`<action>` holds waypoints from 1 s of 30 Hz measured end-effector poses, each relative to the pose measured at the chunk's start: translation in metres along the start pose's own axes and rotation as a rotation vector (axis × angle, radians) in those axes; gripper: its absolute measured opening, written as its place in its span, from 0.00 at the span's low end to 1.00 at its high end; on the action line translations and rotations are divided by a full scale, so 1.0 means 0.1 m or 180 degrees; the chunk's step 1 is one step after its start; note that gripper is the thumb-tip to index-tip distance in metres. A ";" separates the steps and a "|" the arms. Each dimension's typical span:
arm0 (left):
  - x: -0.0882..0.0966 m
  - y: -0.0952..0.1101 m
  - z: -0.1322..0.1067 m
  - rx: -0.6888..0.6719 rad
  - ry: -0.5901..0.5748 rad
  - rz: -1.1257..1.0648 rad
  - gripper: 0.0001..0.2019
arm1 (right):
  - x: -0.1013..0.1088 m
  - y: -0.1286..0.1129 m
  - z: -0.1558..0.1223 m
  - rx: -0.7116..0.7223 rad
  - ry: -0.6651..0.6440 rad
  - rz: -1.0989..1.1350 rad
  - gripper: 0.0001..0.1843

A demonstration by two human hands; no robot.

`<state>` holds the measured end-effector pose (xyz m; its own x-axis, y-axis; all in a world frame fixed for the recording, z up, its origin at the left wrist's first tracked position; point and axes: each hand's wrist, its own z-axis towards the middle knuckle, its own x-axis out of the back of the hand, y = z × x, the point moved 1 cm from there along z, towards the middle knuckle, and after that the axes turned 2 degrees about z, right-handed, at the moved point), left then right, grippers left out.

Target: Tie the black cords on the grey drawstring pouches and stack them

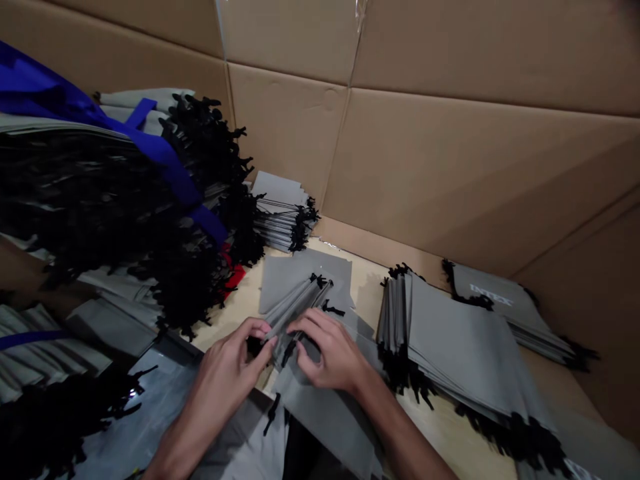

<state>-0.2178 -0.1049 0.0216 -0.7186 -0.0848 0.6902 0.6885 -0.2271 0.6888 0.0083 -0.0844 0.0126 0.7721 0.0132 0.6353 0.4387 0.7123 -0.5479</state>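
Note:
Several grey drawstring pouches [295, 308] with black knotted cords stand on edge, bunched together, in the middle of the table. My left hand [233, 367] is closed, its thumb and fingers pinching the near edge of a pouch. My right hand [333, 350] is curled at the same pouches from the right, fingers and thumb bent around the edge beside a black cord; its exact grip is partly hidden. More flat grey pouches [325, 413] lie under my right wrist, near my lap. A flat grey pouch [330, 267] lies just behind the bunch.
At right stands a stack of grey pouches [450, 327], with a printed stack [490, 287] behind it. A smaller stack [280, 190] sits at the back. Large bundles with black cords [100, 193] and a blue strap [165, 157] rise at left. Cardboard walls [450, 153] enclose the table.

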 end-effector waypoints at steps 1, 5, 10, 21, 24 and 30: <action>-0.02 -0.02 0.01 0.0067 -0.0028 -0.0078 0.12 | 0.00 0.01 0.00 0.0003 0.0001 -0.0008 0.17; -0.07 -0.01 0.01 0.0127 -0.0180 -0.0451 0.15 | -0.04 0.04 -0.01 -0.0021 -0.0014 -0.0173 0.28; -0.03 0.00 -0.04 0.0155 -0.0310 -0.0616 0.21 | -0.09 0.07 -0.01 -0.0070 -0.0060 -0.0210 0.27; 0.10 0.01 -0.07 0.0516 -0.0044 -0.0706 0.20 | -0.10 0.07 -0.01 -0.0058 0.0179 -0.0238 0.25; 0.11 0.06 -0.06 0.0489 0.0136 -0.0773 0.18 | -0.09 0.07 -0.01 -0.0088 0.0211 -0.0263 0.23; 0.14 0.10 -0.06 0.0597 0.0296 -0.0945 0.14 | -0.09 0.06 0.00 -0.0154 0.0186 -0.0355 0.17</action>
<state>-0.2222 -0.1142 0.0370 -0.8899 -0.1318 0.4367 0.4482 -0.0739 0.8909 0.0045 -0.0804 0.0036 0.7422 -0.1063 0.6617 0.5439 0.6724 -0.5020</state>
